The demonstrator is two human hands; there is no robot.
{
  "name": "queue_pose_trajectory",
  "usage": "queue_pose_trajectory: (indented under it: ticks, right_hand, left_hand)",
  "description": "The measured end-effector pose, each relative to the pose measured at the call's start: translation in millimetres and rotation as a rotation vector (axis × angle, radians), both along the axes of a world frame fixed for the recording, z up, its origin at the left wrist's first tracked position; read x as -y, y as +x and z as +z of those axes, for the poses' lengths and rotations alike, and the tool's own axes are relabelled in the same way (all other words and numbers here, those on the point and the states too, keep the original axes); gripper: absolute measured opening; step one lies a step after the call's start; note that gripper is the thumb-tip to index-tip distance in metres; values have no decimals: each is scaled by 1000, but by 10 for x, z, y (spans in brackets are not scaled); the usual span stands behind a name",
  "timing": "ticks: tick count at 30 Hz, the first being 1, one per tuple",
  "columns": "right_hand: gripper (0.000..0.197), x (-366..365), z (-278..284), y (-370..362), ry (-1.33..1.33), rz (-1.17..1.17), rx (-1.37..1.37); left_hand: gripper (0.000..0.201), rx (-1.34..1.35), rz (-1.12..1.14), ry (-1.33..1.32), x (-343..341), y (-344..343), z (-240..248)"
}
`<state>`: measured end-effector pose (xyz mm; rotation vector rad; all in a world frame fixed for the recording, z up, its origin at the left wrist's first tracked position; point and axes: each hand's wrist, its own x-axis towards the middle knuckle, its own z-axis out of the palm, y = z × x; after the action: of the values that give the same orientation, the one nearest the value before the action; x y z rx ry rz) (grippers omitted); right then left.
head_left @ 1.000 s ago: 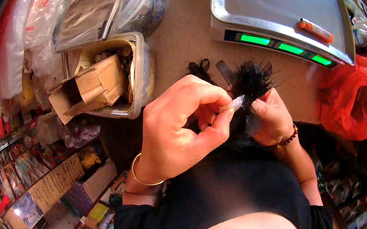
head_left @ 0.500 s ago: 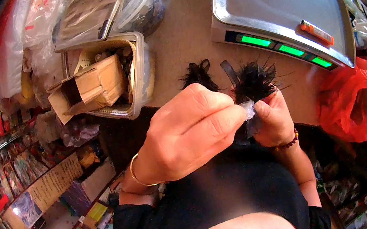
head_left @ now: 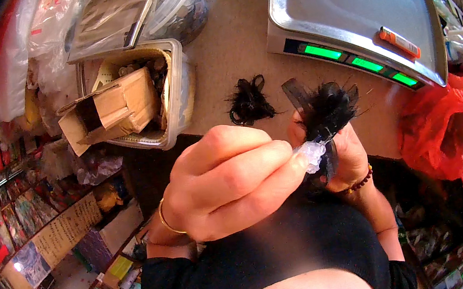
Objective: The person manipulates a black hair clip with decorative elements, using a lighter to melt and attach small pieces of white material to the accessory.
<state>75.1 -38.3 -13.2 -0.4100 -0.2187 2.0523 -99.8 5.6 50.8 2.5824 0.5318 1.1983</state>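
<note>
My left hand [head_left: 231, 183], a gold bangle at its wrist, pinches a crumpled bit of clear plastic [head_left: 312, 155] between thumb and fingertips. Beside it my right hand [head_left: 350, 154], wearing a beaded bracelet, is closed round a black feathery tuft [head_left: 327, 108] with a dark ribbon loop [head_left: 296, 94] sticking up. The plastic touches the base of this tuft. Part of the right fingers is hidden behind the tuft. On the tabletop beyond my left hand lies a second black tuft [head_left: 250, 100], apart from both hands.
A metal-topped scale [head_left: 353, 3] with green displays carries an orange marker-like stick [head_left: 399, 42]. A red plastic bag [head_left: 445, 129] hangs at the table's right edge. To the left, a clear tub [head_left: 181, 92] holds an open cardboard box [head_left: 111, 111]. Packed shelves stand below left.
My left hand has shifted left and slightly down, showing more of the clear plastic and the whole second tuft. The held tuft has moved slightly, staying in my right hand.
</note>
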Motion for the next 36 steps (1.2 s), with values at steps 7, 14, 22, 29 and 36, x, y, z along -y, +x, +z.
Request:
queue_pose_trajectory:
  ticks: [7, 14, 22, 29, 36]
  right_hand:
    - [51, 16, 72, -24, -16, -47, 81]
    - [51, 21, 88, -11, -21, 28, 49]
    - [48, 19, 67, 37, -85, 34, 81]
    - [46, 10, 127, -57, -7, -83, 103]
    - [52, 31, -19, 84, -23, -11, 94]
  left_hand:
    - [27, 56, 49, -23, 0, 20, -61]
    - [26, -36, -14, -2, 44, -33, 6]
    - [19, 139, 54, -127, 31, 34, -61]
    - [20, 24, 97, -111, 45, 70, -14]
    - [12, -20, 254, -15, -8, -52, -40]
